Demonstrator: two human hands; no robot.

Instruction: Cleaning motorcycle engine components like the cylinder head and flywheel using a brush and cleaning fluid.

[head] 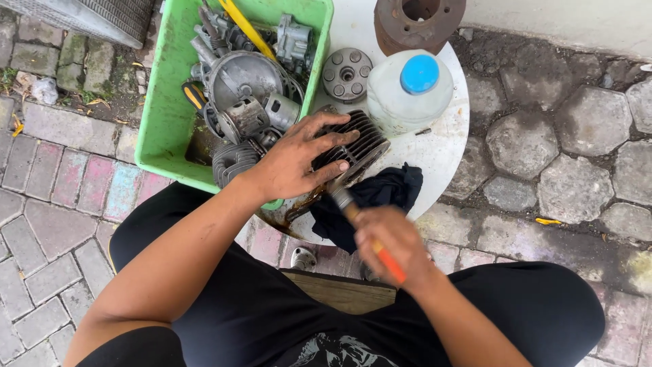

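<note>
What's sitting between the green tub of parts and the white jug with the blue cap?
In the head view, a round grey metal disc with holes lies on the white table between the green tub and the jug.

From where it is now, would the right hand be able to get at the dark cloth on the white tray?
Probably yes. The right hand grips an orange-handled brush just beside the dark cloth, with nothing between them. It would likely need to put the brush down first, since its fingers are closed on the handle.
</note>
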